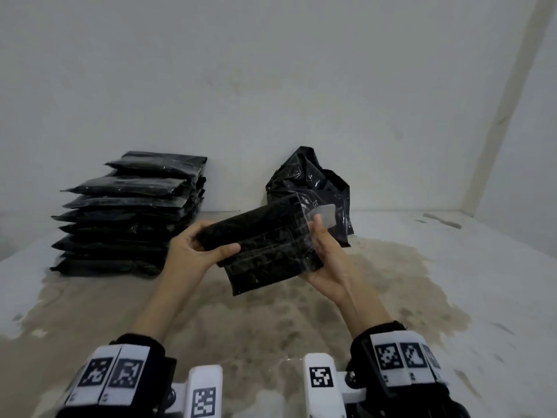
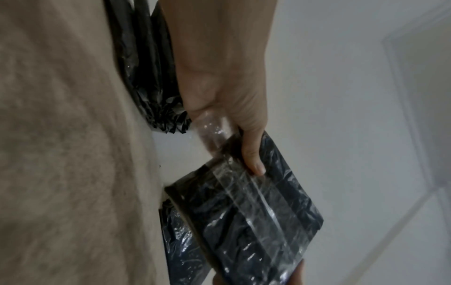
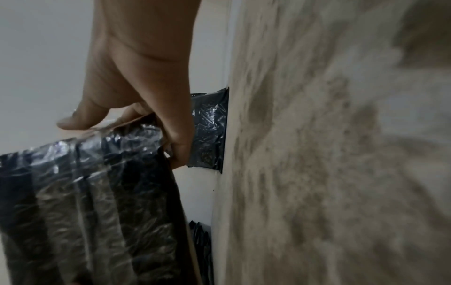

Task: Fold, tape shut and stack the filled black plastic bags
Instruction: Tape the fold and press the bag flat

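Observation:
I hold a folded black bag (image 1: 265,248) in the air, wrapped with bands of clear tape (image 2: 246,194). My left hand (image 1: 211,247) grips its left end, thumb on top and fingers curled underneath. At the bag's right edge, my right hand (image 1: 319,245) pinches it: the thumb (image 3: 80,119) presses the tape on top, and the fingers (image 3: 180,152) lie behind. A loose tape flap (image 1: 324,215) sticks up past the thumb. A stack of several flat taped black bags (image 1: 129,212) stands at the left against the wall.
A crumpled black plastic bag (image 1: 313,188) leans against the white wall behind my hands. The pale surface (image 1: 452,282) has a wide beige stain under and before the hands. A wall corner (image 1: 482,176) closes the right side.

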